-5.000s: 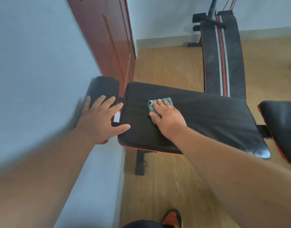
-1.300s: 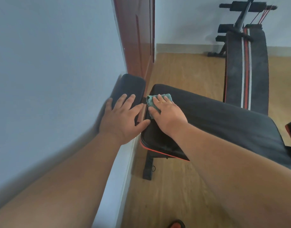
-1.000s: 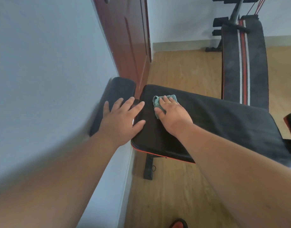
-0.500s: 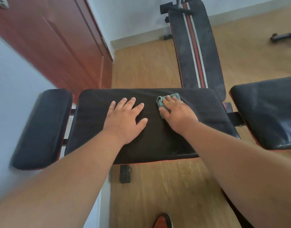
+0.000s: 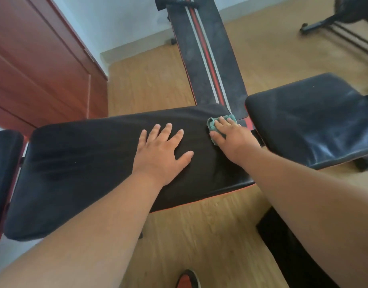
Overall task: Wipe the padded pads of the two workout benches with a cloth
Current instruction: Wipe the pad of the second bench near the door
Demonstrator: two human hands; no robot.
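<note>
A long black back pad (image 5: 85, 163) with a red lower edge lies across the view. My left hand (image 5: 162, 152) rests flat on its middle, fingers spread. At the pad's far right corner my right hand (image 5: 228, 134) presses a small green cloth (image 5: 212, 122) down with straight fingers. A black seat pad (image 5: 312, 121) sits to the right and a small head pad (image 5: 2, 173) at the left edge. Behind them a second bench (image 5: 208, 65), black with red and white stripes, runs away from me.
A red-brown door (image 5: 37, 65) and a pale wall stand at the left. The floor (image 5: 189, 235) is light wood. A black machine base (image 5: 341, 23) stands at the far right. A dark object (image 5: 282, 242) lies under my right arm. A shoe tip (image 5: 187, 280) shows at the bottom.
My right hand has slid the cloth along the back pad from its left end to its right corner. My left hand moved from the head pad onto the back pad's middle.
</note>
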